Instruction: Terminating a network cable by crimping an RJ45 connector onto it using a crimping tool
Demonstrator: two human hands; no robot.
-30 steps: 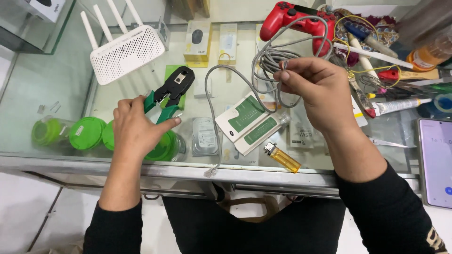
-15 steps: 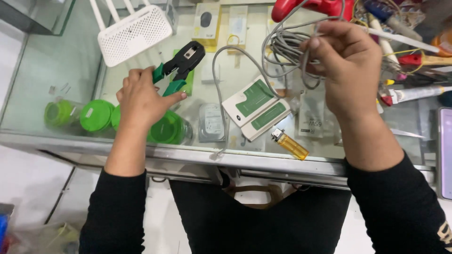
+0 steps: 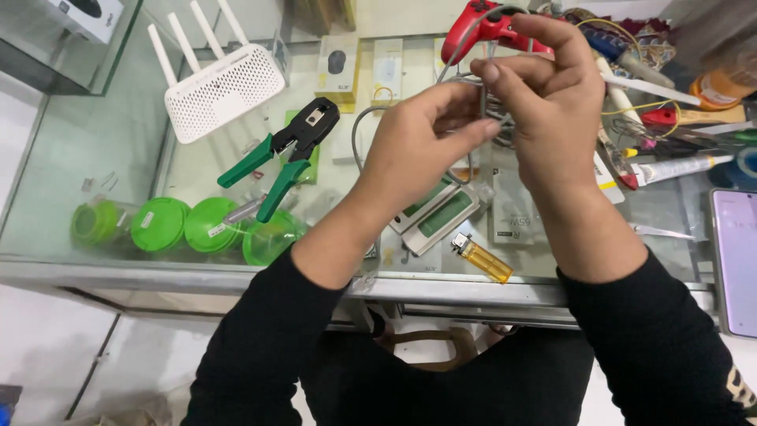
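Both hands meet above the glass table point(image 3: 118, 150). The left hand point(image 3: 418, 150) and right hand point(image 3: 552, 102) each have their grip pinched on the thin grey round-sheathed cable point(image 3: 482, 106), whose loose coil hangs just behind the fingers. It looks light, limp and smooth, best held near its end. Left of the grip lies a green-handled black crimping tool point(image 3: 284, 154); below it, a white cable tester point(image 3: 434, 213).

The counter top point(image 3: 118, 158) is clear glass, glossy and reflective, edged by a dull metal rim. The cable point(image 3: 359, 134) has a smooth matt grey plastic sheath. The crimping tool point(image 3: 284, 154) pairs black matt metal jaws with green rubbery handle sleeves. The router point(image 3: 225, 87) is white matt plastic with a perforated top. The lighter point(image 3: 482, 259) is translucent amber plastic with a shiny metal cap. Both sleeves point(image 3: 260, 347) are soft black cloth.
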